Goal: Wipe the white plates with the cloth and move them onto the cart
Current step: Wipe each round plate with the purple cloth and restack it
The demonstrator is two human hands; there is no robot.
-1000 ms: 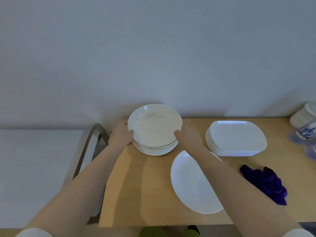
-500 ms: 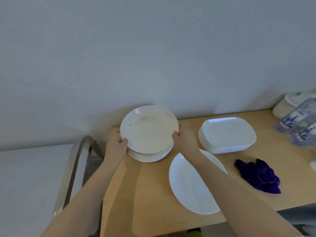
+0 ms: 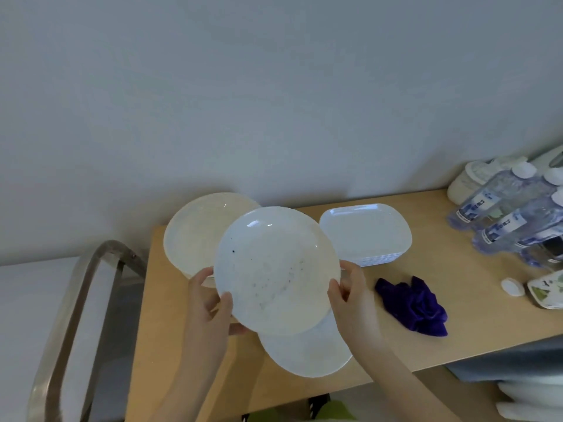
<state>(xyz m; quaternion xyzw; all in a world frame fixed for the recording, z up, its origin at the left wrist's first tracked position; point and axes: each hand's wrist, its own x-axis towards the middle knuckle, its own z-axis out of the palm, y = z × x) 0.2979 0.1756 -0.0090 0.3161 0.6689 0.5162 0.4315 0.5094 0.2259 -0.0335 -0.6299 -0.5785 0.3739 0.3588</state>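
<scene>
A round white plate (image 3: 275, 269) speckled with dark crumbs hangs in the air above the wooden table (image 3: 457, 330). My left hand (image 3: 210, 303) grips its left rim and my right hand (image 3: 350, 295) grips its right rim. Behind it sits the stack of round white plates (image 3: 195, 229). Below it a large white plate (image 3: 307, 354) lies flat on the table, partly hidden. A stack of squarish white plates (image 3: 365, 233) stands to the right. The crumpled purple cloth (image 3: 414, 304) lies on the table right of my right hand.
The metal handle of the cart (image 3: 79, 293) runs along the table's left end. Water bottles (image 3: 505, 214), a white jar (image 3: 472, 181), a small white cap (image 3: 513, 286) and a packet (image 3: 547, 289) crowd the table's right end.
Both hands have lifted the top speckled plate off the round stack and brought it toward me and to the right. The view has shifted, showing more of the table's right end.
</scene>
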